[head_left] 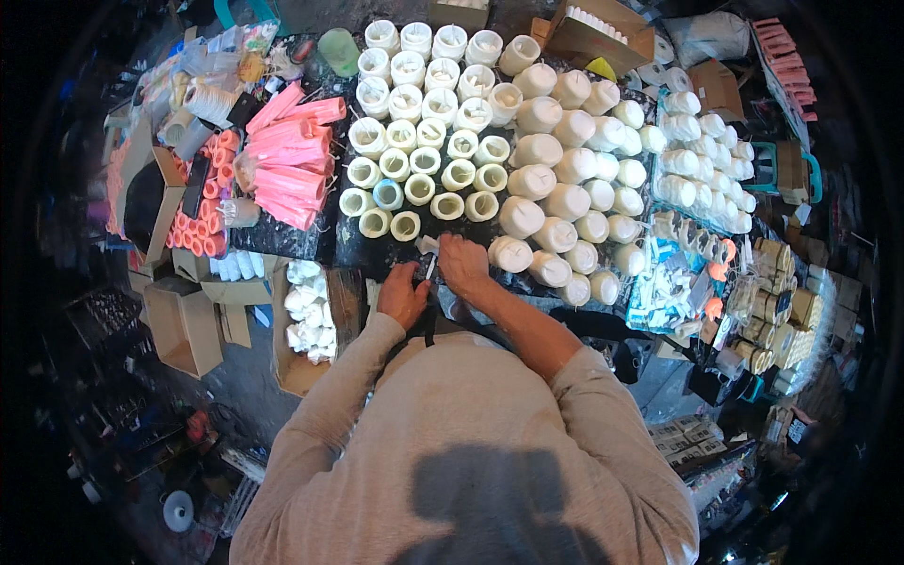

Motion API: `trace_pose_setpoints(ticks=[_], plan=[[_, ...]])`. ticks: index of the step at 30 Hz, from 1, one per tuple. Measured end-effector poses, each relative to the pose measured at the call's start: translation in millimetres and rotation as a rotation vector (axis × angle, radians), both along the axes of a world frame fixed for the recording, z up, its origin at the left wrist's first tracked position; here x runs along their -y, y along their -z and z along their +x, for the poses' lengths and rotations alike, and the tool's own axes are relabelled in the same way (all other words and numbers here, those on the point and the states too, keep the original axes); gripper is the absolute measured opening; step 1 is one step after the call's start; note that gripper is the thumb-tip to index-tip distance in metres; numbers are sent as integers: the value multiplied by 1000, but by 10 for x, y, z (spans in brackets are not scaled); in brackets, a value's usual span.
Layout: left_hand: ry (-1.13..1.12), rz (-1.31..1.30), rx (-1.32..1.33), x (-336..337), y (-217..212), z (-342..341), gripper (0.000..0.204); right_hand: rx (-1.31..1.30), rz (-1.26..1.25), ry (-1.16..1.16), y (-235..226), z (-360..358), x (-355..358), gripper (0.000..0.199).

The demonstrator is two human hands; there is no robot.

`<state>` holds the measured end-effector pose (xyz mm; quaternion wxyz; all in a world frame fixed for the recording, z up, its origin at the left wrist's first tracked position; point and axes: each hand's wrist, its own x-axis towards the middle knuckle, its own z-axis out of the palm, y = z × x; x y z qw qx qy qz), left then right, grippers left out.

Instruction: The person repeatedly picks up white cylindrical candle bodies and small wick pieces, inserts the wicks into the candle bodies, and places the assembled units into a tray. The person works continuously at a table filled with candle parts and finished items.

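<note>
My left hand (403,296) is at the near edge of the dark table, its fingers curled inward beside a thin white strip (430,267). Just right of it and a little farther, my right hand (463,264) is closed in a fist. A small white piece (427,245) shows at the right hand's fingers; what else lies inside the fist is hidden. Beyond both hands stand rows of open-topped cream-white cups (405,225), some with thin strands inside. One cup (387,194) has a bluish rim. Close on the right are several rounded white cylinders (510,254) with short strings on top.
At left, pink plastic-wrapped bundles (287,169) and pink tubes (196,231) lie on the table. A carton of white pieces (307,363) stands below its near edge. Wrapped packs of white cylinders (680,160) and blue-white packets (664,287) are at right. An open carton (603,42) stands at the back.
</note>
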<state>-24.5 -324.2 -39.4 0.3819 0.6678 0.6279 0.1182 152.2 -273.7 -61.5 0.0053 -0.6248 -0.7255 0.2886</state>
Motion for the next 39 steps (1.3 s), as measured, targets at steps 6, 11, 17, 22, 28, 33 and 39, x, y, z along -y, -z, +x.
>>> trace_pose_setpoints(ticks=[6,11,17,22,28,33,39], plan=[[-311,-366,589,-122,-196,146,26,-198,101,3,-707,283,380,29],[-164,-470,705,-317,-462,229,20,-748,-390,368,-1072,552,324,32],[-155,-497,810,-565,-751,342,18,-1186,-569,683,-1124,656,234,32],[-53,-429,719,-765,-946,304,19,-1428,-435,705,-1120,704,260,24],[2,-413,743,-1033,-981,383,17,-1403,-414,814,-1057,654,95,23],[-58,-496,823,-1226,-994,480,18,-1228,-427,744,-1119,722,-81,22],[345,-16,446,-1946,-1048,586,41,-911,-323,867,-1137,798,-236,21]])
